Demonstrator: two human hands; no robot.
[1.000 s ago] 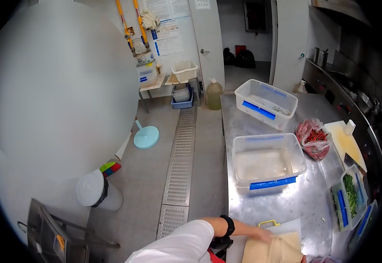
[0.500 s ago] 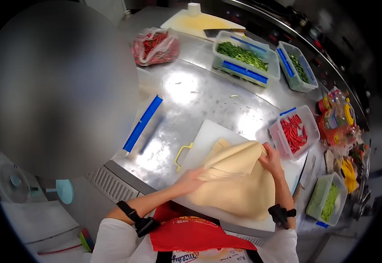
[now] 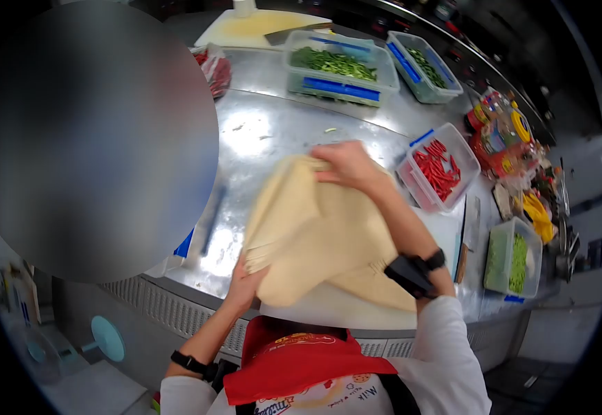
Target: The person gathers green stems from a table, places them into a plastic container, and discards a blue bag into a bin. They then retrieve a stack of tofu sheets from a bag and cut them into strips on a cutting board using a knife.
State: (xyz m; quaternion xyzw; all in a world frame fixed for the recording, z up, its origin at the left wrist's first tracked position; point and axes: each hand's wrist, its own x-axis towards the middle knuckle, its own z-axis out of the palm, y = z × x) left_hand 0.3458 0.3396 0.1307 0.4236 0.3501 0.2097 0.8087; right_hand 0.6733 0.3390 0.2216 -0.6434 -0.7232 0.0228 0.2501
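Observation:
Large pale-yellow tofu skin sheets (image 3: 294,235), soft and layered, hang between my hands above the white cutting board (image 3: 315,310). My right hand (image 3: 348,164) pinches their far edge, raised and slightly blurred. At the near-left edge, my left hand (image 3: 246,282) grips the folded layers, its fingertips partly hidden under them. Part of another tofu skin sheet (image 3: 377,289) lies on the board below my right forearm.
Right of the board are a knife (image 3: 468,238), a tub of red chillies (image 3: 441,168) and a tub of chopped greens (image 3: 516,261). Farther back stands a tub of green peppers (image 3: 342,66). A grey blurred disc covers the left side.
Both hands have moved the tofu skin left. My right hand has swung far forward and left with its edge, lifting and turning the stack. The camera view has also shifted.

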